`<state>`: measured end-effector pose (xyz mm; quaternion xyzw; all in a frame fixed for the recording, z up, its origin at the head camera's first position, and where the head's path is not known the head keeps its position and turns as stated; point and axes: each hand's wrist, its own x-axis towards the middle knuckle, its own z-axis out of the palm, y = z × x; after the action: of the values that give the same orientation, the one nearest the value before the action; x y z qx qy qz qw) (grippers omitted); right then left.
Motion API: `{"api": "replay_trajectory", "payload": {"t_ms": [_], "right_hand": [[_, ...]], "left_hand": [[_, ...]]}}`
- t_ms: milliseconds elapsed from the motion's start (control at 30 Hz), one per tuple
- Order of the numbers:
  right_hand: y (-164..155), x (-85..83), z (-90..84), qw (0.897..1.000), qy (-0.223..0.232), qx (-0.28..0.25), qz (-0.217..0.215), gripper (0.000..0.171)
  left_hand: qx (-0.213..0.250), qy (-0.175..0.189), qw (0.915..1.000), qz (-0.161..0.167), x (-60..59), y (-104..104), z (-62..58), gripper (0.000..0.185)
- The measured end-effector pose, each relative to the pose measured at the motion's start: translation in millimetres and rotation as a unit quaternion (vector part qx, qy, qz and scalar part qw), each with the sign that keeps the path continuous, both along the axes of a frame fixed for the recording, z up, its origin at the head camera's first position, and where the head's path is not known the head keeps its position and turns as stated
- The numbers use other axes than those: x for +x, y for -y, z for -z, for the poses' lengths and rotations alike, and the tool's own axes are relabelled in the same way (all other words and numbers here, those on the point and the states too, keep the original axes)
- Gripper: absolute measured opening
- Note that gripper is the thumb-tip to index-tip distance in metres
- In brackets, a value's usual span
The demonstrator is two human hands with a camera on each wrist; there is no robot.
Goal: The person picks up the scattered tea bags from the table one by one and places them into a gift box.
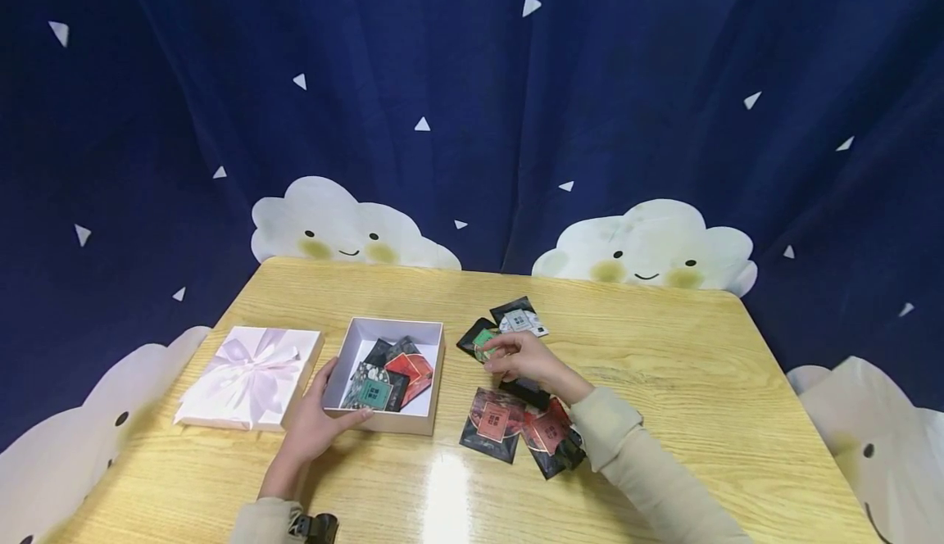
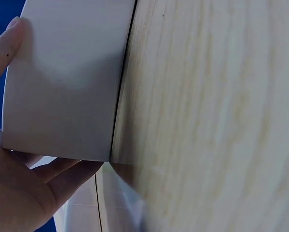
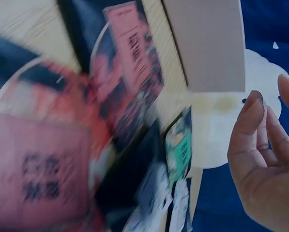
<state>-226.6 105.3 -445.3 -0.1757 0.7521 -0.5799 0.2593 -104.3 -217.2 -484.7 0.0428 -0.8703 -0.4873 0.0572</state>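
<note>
Green-label foil sachet (image 1: 483, 342) pinched by right hand (image 1: 525, 361); left hand (image 1: 313, 425) grips square white cardboard box (image 1: 435, 364).

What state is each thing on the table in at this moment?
White box: open, holding several packets.
Lid with bow: off, flat beside the box.
Green-label packet: on the table, right hand touching it.
Red-label packets: loose, overlapping on the table.
Left hand: gripping the box's near corner.

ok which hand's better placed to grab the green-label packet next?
Right. The right hand is at the green-label packet, fingertips on or just over its edge, other packets around it. The left hand grips the open box's near corner, steadying it, so it is likely busy.
</note>
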Motion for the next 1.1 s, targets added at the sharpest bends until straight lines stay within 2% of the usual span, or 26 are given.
{"api": "replay_trajectory", "payload": {"t_ms": [333, 833, 1100], "right_hand": [[-32.8, -11.6, 17.2, 1.0, -0.013, 0.004, -0.003, 0.045], [-60.2, -15.4, 36.6, 0.991, -0.122, 0.043, 0.023, 0.052], [-73.5, -19.5, 48.4, 0.987, -0.129, 0.082, 0.04, 0.063]], "left_hand": [[-0.002, 0.001, 1.0, -0.001, 0.2, 0.9, 1.4, 0.099], [-0.009, 0.006, 0.9999, -0.004, 0.4, 0.6, 2.4, 0.099], [-0.006, 0.007, 0.9999, -0.006, -0.4, 0.5, 2.0, 0.099]]}}
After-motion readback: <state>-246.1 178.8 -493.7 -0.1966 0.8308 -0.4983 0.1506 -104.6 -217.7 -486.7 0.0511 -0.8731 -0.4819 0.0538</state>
